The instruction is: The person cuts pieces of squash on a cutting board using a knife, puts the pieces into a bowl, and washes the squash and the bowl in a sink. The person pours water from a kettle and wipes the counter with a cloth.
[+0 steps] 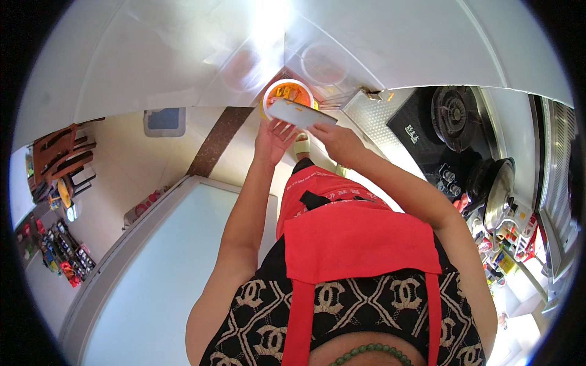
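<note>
In the head view my right hand (338,142) grips one end of a broad cleaver (300,114), its flat blade over a round white-rimmed bin (312,94). The bin has an orange-red inside and holds yellowish scraps (284,93). A small orange bit clings to the blade near its upper edge. My left hand (278,137) is palm up with its fingers spread, just below the blade's left end. Whether those fingertips touch the blade, I cannot tell.
A black gas stove (419,123) with a burner and a lidded pan (500,194) stands at the right. A frosted glass door (169,274) fills the lower left. Beyond it are wooden chairs (73,160) and a grey-blue mat (165,122). Pale cabinet doors (151,55) run across the top.
</note>
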`<state>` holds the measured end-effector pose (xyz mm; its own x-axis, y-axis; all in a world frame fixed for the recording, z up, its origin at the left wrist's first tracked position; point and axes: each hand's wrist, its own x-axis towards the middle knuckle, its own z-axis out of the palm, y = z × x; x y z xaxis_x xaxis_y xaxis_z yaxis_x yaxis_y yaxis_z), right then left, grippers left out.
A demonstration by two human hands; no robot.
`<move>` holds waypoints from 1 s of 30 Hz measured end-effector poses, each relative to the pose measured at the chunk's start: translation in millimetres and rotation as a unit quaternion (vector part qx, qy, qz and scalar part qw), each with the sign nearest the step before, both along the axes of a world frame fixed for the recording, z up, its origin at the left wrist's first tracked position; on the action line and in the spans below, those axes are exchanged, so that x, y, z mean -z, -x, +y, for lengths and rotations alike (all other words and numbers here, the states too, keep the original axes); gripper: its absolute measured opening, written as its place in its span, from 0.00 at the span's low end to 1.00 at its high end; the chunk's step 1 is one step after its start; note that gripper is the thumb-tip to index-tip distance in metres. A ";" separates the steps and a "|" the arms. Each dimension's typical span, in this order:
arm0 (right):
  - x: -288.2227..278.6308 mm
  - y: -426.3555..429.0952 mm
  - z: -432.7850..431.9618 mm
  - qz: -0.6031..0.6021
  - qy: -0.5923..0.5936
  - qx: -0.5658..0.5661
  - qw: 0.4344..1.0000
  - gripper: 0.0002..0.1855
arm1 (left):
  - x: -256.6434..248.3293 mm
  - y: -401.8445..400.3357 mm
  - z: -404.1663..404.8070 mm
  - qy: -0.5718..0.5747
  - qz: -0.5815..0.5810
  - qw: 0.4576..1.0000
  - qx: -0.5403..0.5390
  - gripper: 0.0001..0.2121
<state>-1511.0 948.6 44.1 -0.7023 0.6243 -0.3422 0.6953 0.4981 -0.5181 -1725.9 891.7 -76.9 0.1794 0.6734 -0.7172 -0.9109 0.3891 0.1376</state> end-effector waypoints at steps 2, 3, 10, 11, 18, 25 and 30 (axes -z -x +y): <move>2.6 -2.1 -13.9 -0.012 -0.057 -0.036 0.998 0.24 | -17.7 -8.6 -1.8 0.020 0.080 0.996 -0.027 0.20; 6.1 -3.4 -17.8 -0.016 -0.068 -0.048 0.996 0.24 | -25.3 -15.6 -2.4 0.030 0.120 0.991 -0.041 0.20; 20.5 -11.4 -25.9 -0.044 -0.127 -0.103 0.986 0.20 | -27.5 -29.6 -13.5 -0.375 0.714 0.506 0.305 0.28; 20.0 -11.8 -26.7 -0.046 -0.129 -0.111 0.984 0.19 | -24.5 -34.0 -13.4 -0.444 0.666 0.506 0.322 0.27; -5.3 -28.6 -16.3 -0.089 -0.162 -0.157 0.970 0.22 | -38.8 -38.7 18.6 -0.413 0.727 0.315 0.449 0.28; -28.9 -52.8 -18.2 -0.137 -0.154 -0.138 0.969 0.26 | -16.0 -11.3 41.2 -0.386 0.727 0.332 0.461 0.29; -49.1 -64.2 -19.1 -0.135 -0.155 -0.119 0.971 0.24 | 66.1 31.4 66.1 -0.295 0.755 0.265 0.522 0.22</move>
